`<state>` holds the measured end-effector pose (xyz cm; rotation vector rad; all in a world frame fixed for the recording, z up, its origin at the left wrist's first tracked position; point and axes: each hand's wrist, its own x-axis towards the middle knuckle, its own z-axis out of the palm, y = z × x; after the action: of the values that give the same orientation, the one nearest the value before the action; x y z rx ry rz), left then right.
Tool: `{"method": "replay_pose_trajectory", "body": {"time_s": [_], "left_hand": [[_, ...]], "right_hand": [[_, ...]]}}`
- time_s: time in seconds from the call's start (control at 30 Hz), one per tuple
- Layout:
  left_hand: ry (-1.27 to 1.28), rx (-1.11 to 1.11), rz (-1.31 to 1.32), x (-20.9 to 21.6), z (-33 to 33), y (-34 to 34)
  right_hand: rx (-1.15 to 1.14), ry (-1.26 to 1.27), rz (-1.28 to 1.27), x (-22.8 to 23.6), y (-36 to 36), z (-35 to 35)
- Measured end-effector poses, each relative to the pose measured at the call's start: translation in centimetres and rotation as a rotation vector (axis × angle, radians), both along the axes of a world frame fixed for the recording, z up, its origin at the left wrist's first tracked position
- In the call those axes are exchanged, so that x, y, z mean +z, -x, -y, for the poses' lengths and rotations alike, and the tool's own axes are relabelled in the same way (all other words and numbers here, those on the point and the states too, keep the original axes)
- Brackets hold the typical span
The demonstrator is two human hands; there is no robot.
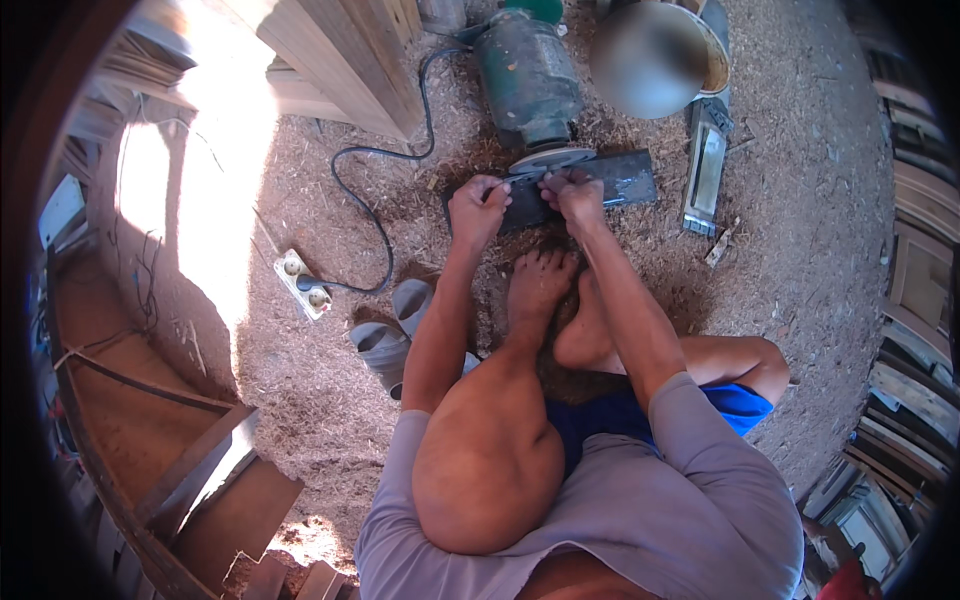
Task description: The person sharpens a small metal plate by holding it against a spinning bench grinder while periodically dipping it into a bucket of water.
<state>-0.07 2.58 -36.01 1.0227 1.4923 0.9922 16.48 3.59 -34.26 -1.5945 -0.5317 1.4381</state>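
In front of me lies a green-grey electric motor [528, 78] with a round grinding wheel [552, 160] on its near end. My left hand [478, 208] is closed in a pinch at the wheel's left edge. My right hand [576, 198] pinches close to the wheel's near face. Between the fingertips runs a thin, narrow strip [520, 178], held up by the wheel; it is too small to tell its exact kind. Under the hands and wheel a dark flat board [630, 178] rests on the ground. Whether the wheel turns cannot be seen.
A black cable [378, 205] curves from the motor to a white power strip [303, 283]. Slippers [382, 350] lie left of my bare foot [540, 285]. Right of the motor are a bucket [716, 60] and a long metal-and-wood piece [706, 170]. A wooden post [350, 60] stands back left.
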Motion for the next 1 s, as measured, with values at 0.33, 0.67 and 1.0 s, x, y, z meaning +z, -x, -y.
{"method": "replay_pose_trajectory", "body": {"time_s": [0.33,0.67,1.0], "left_hand": [[0.009,0.041,0.149,0.1,0.3,0.4],[0.016,0.034,0.118,0.0,0.0,0.1],[0.024,0.008,-0.006,-0.3,-0.2,-0.1]], "right_hand": [[0.054,-0.037,0.149,0.0,0.9,0.1],[0.018,-0.03,0.079,-0.1,0.5,0.1],[-0.046,-0.02,-0.024,0.1,0.0,0.1]]}}
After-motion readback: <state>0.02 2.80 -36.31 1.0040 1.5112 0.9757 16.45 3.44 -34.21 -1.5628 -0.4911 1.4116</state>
